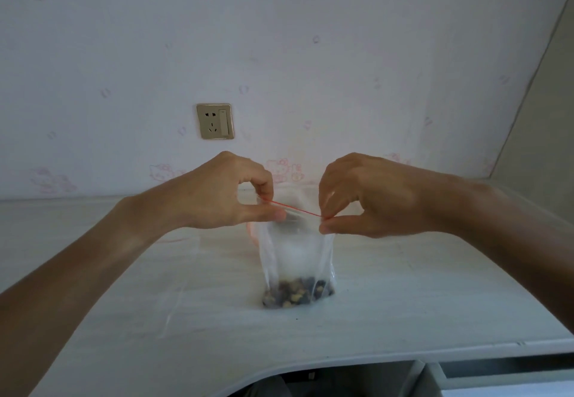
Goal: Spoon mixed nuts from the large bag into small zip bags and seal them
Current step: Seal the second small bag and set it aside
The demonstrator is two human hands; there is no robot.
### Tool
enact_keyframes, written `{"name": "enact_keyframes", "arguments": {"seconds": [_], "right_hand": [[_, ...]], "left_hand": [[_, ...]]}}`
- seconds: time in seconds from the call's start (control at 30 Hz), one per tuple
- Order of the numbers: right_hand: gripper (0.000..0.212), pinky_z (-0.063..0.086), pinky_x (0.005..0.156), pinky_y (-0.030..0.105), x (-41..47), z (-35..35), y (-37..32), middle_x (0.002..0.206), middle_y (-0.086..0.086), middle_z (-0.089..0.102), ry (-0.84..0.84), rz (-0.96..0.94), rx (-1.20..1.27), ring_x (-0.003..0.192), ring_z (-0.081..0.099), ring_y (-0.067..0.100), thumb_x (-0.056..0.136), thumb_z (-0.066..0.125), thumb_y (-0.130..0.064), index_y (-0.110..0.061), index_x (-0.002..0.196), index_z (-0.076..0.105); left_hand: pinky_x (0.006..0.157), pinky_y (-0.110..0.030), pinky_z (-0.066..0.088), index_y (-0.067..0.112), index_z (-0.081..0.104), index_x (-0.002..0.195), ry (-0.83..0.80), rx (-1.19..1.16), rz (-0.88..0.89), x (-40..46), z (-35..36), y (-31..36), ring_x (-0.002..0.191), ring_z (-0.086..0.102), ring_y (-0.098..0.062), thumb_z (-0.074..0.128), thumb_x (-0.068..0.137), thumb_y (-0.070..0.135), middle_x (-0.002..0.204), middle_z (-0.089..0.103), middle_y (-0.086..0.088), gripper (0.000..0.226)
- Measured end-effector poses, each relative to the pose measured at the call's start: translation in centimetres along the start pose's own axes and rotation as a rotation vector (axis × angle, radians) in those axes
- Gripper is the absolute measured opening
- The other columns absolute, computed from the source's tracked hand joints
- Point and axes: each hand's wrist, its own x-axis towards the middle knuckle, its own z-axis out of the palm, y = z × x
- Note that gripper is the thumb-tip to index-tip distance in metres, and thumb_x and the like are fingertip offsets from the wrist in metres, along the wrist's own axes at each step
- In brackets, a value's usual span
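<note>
Two hands (292, 198) pinch nut-filled zip bag (296, 260).

the small zip bag (296, 253) is clear with a thin red strip (292, 208). the nuts (296, 294) are dark brown and tan. the wallpaper (279, 39) is white with faint pink cartoon cats.

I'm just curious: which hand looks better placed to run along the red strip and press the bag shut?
Probably the right hand: it pinches the red zip strip at its end, while the left hand steadies the small zip bag.
</note>
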Motion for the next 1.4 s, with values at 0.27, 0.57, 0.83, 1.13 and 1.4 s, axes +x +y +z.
{"name": "enact_keyframes", "arguments": {"seconds": [0.27,0.57,0.83,1.13,1.4], "right_hand": [[0.013,0.049,0.076,0.029,1.2,1.7,0.0,0.083,-0.02,0.067,0.164,0.096,0.136,0.078,0.06,0.003,0.095,0.073,-0.029,-0.023,0.103,0.081],[0.028,0.047,0.091,0.019,1.5,1.8,0.9,0.089,-0.011,0.074,0.035,0.191,0.369,0.09,0.068,0.005,0.08,0.088,-0.023,-0.019,0.104,0.074],[0.015,0.048,0.084,0.012,1.8,1.6,1.5,0.097,-0.006,0.076,0.097,0.171,0.353,0.092,0.067,0.001,0.088,0.081,-0.021,-0.016,0.101,0.079],[0.009,0.047,0.073,0.01,2.8,2.4,1.1,0.085,-0.003,0.076,0.142,0.159,0.493,0.076,0.067,-0.001,0.088,0.081,-0.018,-0.013,0.095,0.079],[0.011,0.051,0.089,0.036,2.5,2.8,1.3,0.091,-0.004,0.076,0.074,0.226,0.481,0.088,0.07,0.011,0.088,0.081,-0.025,-0.016,0.095,0.08]], "left_hand": [[0.125,-0.02,0.015,0.047,0.065,0.092,-0.055,0.073,-0.072,0.1,0.9,0.5,0.132,0.044,0.011,0.071,0.072,0.077,0.105,0.069,0.028,0.038],[0.097,-0.026,0.052,0.028,0.075,0.096,-0.16,-0.302,-0.09,-0.5,0.9,2.2,0.089,0.074,-0.007,0.078,0.093,0.027,0.085,0.077,0.011,0.004],[0.07,-0.028,0.048,0.033,0.07,0.076,-0.108,-0.13,-0.099,-1.0,-0.4,1.3,0.069,0.061,-0.009,0.081,0.088,0.034,0.071,0.066,0.01,0.017],[0.075,-0.01,0.049,0.032,0.078,0.09,0.069,-0.251,-0.111,-0.8,2.1,2.1,0.074,0.071,-0.007,0.084,0.083,0.04,0.076,0.074,0.014,0.012],[0.067,-0.018,0.048,0.032,0.071,0.083,-0.107,-0.356,-0.125,-1.5,0.5,1.7,0.057,0.063,-0.014,0.075,0.093,0.033,0.064,0.061,0.002,0.011]]}}
